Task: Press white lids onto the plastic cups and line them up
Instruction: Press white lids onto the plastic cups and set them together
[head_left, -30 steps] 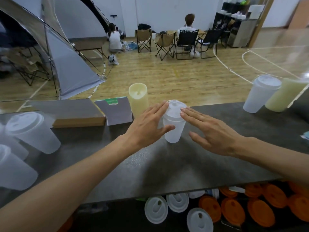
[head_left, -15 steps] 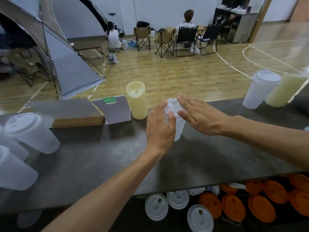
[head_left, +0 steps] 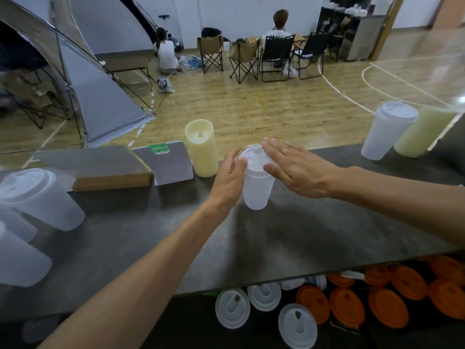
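Observation:
A frosted plastic cup (head_left: 258, 191) stands mid-counter with a white lid (head_left: 252, 154) on its rim. My left hand (head_left: 229, 178) holds the cup's left side, thumb against the lid's edge. Lying flat over the right half of the lid, my right hand (head_left: 299, 170) presses down with straight fingers. Three more lidded cups are on the counter: one at the far right (head_left: 387, 133), and two at the far left (head_left: 44, 197) (head_left: 17, 258). Loose white lids (head_left: 232, 308) lie on a shelf below the counter's near edge.
The dark counter (head_left: 163, 238) also carries a cream cylinder (head_left: 201, 147), a grey card (head_left: 172, 166) and a flat cardboard box (head_left: 110, 172) behind the cup. A yellowish cup (head_left: 422, 133) stands far right. Orange lids (head_left: 390, 306) lie below. People sit in chairs beyond the counter.
My left hand slid from the cup's front round to its left side. My right hand moved over the lid and flattened onto it.

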`<state>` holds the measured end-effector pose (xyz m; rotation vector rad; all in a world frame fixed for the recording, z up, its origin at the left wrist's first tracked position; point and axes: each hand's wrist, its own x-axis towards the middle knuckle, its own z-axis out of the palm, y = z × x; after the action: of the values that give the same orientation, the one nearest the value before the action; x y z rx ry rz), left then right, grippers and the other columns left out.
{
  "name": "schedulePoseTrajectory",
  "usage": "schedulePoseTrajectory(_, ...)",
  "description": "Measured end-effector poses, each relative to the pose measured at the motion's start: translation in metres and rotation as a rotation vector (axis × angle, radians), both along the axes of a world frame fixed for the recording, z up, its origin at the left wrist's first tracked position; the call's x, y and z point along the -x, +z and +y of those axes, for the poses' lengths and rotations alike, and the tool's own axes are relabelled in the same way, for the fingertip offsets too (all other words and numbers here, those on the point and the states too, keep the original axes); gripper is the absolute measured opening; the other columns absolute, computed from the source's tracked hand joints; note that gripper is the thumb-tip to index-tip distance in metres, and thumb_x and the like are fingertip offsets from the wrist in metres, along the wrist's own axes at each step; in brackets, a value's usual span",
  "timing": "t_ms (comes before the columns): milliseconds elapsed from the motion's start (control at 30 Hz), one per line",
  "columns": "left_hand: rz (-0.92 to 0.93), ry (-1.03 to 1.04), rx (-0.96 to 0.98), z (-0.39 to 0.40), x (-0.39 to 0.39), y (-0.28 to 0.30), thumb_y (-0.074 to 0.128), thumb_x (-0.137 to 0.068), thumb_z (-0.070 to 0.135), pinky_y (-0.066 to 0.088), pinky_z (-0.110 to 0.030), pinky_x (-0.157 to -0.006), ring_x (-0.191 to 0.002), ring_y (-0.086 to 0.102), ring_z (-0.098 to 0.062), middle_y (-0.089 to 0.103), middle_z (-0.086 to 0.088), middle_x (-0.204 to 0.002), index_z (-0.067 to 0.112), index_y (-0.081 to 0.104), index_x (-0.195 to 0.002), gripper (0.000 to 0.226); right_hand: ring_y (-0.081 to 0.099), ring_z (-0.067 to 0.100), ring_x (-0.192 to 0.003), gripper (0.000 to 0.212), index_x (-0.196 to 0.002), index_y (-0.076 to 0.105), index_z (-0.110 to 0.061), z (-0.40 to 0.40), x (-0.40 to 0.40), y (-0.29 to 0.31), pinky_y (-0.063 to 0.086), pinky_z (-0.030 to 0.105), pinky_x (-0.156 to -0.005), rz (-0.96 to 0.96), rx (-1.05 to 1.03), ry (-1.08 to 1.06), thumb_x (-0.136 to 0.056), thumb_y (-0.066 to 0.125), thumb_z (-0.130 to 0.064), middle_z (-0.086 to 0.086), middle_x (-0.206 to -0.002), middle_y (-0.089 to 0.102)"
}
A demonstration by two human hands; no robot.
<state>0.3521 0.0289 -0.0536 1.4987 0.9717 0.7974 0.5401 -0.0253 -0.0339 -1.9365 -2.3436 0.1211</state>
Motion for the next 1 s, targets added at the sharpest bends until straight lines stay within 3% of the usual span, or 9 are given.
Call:
schedulePoseTrajectory(100,0.013,-0.025,0.068,0.015,0.001,0.010,0.048,-0.102,0.030,0.034,-0.005,-0.068,-0.093,0.047,0.014,0.046,0.013,-0.127,0.020,0.032,-0.152,0.053,-0.013,-0.004,-0.141,0.081,-0.155,-0.004,-0.016,-0.001,-0.001,0.002,-0.007,0.022,-0.116,-0.002,0.004,-0.002,-0.092,-0.002,-0.068,-0.004,-0.163,-0.006)
schedulePoseTrajectory(167,0.031,-0.048,0.089,0.020,0.001,0.012,0.050,-0.101,0.034,0.032,-0.007,-0.072,-0.102,0.048,0.006,0.046,0.013,-0.128,0.019,0.032,-0.152,0.056,-0.012,-0.003,-0.142,0.080,-0.155,-0.004,-0.017,-0.001,0.000,0.001,-0.007,0.023,-0.116,0.000,0.003,0.000,-0.093,-0.001,-0.068,-0.003,-0.163,-0.006)
schedulePoseTrajectory(300,-0.032,-0.087,0.181,0.023,0.001,0.000,0.052,-0.099,0.037,0.034,-0.028,-0.107,-0.130,0.044,-0.012,0.047,0.001,-0.147,0.017,0.039,-0.148,0.054,-0.010,0.000,-0.145,0.082,-0.155,-0.003,-0.016,-0.001,0.000,0.000,-0.005,0.024,-0.117,0.012,0.006,0.004,-0.092,-0.001,-0.068,-0.002,-0.163,-0.004)
schedulePoseTrajectory(500,0.037,-0.012,0.139,0.038,-0.006,0.019,0.063,-0.093,0.031,0.034,-0.008,-0.064,-0.089,0.047,0.009,0.048,0.007,-0.124,0.017,0.038,-0.148,0.062,-0.010,0.004,-0.146,0.075,-0.155,-0.004,-0.016,-0.003,0.001,0.006,-0.004,0.029,-0.119,-0.010,0.043,-0.011,-0.097,0.005,-0.062,-0.001,-0.163,-0.006)
schedulePoseTrajectory(567,0.029,-0.049,0.141,0.039,-0.007,0.013,0.061,-0.094,0.031,0.039,-0.005,-0.066,-0.091,0.048,0.010,0.051,0.011,-0.120,0.017,0.040,-0.146,0.058,-0.009,0.004,-0.146,0.075,-0.155,-0.004,-0.015,-0.004,0.002,0.005,-0.003,0.028,-0.119,-0.001,0.046,-0.011,-0.097,0.006,-0.062,-0.001,-0.163,-0.005)
schedulePoseTrajectory(633,-0.002,-0.077,0.163,0.039,-0.007,0.009,0.059,-0.096,0.032,0.040,-0.011,-0.079,-0.103,0.052,0.004,0.055,0.008,-0.127,0.017,0.043,-0.145,0.054,-0.008,0.004,-0.147,0.075,-0.155,-0.003,-0.015,-0.004,0.002,0.005,-0.002,0.029,-0.120,0.010,0.048,-0.011,-0.097,0.006,-0.062,0.000,-0.163,-0.004)
schedulePoseTrajectory(800,0.096,-0.004,-0.089,0.034,-0.002,0.016,0.061,-0.096,0.033,0.045,-0.008,-0.067,-0.105,0.063,-0.009,0.067,0.002,-0.117,0.017,0.062,-0.125,0.033,-0.006,0.005,-0.147,0.077,-0.155,-0.003,-0.015,-0.004,0.003,0.011,-0.004,0.023,-0.117,0.035,0.075,-0.016,-0.096,0.010,-0.063,0.001,-0.163,-0.002)
schedulePoseTrajectory(900,0.131,-0.129,-0.158,0.029,0.013,0.023,0.071,-0.086,0.045,0.050,-0.014,-0.079,-0.108,0.065,-0.008,0.067,0.004,-0.119,0.017,0.058,-0.130,0.054,-0.002,0.007,-0.147,0.088,-0.155,-0.003,-0.017,-0.003,0.000,0.015,-0.004,0.020,-0.114,0.037,0.096,-0.011,-0.089,0.013,-0.073,0.000,-0.163,0.000)
schedulePoseTrajectory(1000,0.238,-0.337,-0.217,0.029,0.027,0.024,0.085,-0.071,0.043,0.053,-0.027,-0.092,-0.113,0.063,-0.009,0.061,0.004,-0.129,0.019,0.048,-0.138,0.080,0.018,0.017,-0.146,0.097,-0.155,0.006,-0.018,0.000,0.000,0.019,0.013,0.031,-0.119,0.046,0.084,-0.026,-0.084,0.030,-0.079,0.001,-0.162,0.016)
